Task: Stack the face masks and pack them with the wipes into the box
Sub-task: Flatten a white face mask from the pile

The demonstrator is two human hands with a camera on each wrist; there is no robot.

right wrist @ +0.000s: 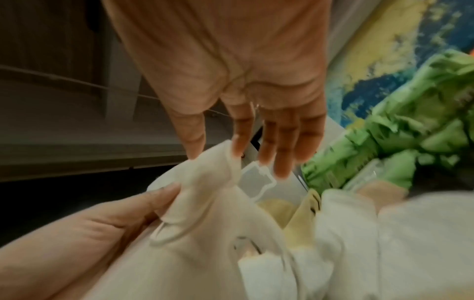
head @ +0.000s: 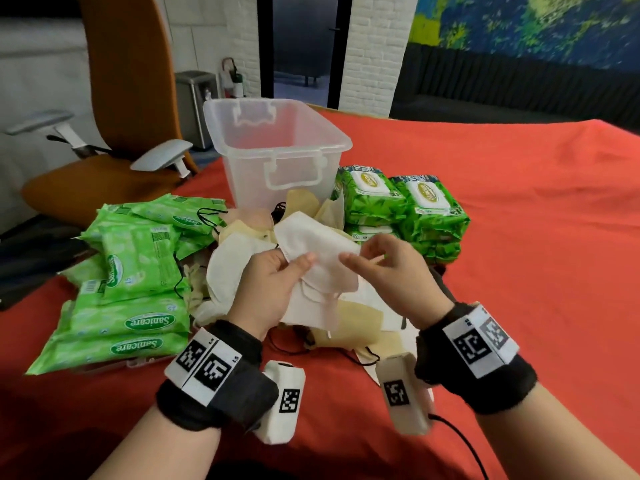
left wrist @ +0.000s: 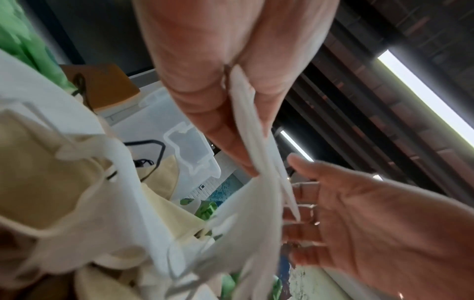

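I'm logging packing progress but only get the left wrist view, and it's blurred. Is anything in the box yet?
Observer: No. In the head view the clear box looks empty.
Operator: Where are the wipes?
Observer: Light green packs lie in a loose pile to the left of the masks.
Operator: Only those?
Observer: No. Dark green packs are stacked just right of the box.

An office-like interior: an orange swivel chair (head: 114,109) with grey armrests beside the red-covered surface (head: 519,220), white-painted brick walls (head: 374,53), a steel pedal bin (head: 194,105), a fire extinguisher (head: 235,79) and a blue-green wall mural (head: 540,26).
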